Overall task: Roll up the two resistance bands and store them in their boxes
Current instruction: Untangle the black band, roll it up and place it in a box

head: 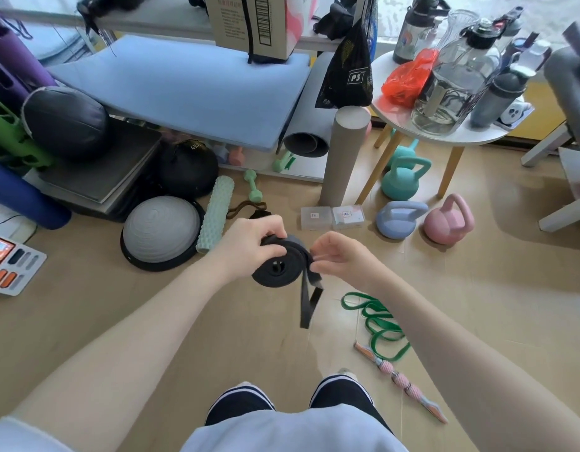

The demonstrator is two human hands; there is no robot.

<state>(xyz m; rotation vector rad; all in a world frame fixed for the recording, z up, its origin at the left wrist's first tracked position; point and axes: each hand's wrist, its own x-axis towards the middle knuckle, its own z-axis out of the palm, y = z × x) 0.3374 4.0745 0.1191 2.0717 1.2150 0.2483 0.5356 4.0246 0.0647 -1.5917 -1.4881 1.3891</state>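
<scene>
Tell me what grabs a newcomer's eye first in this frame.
Centre frame, the left hand grips a mostly rolled black band while the right hand pinches its loose tail. On the floor to the right a green band lies unrolled. Beyond the hands, two clear boxes sit beside the blue kettlebell and the pink kettlebell.

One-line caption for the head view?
Both hands roll the black band; green band lies loose, clear boxes beyond.
</scene>
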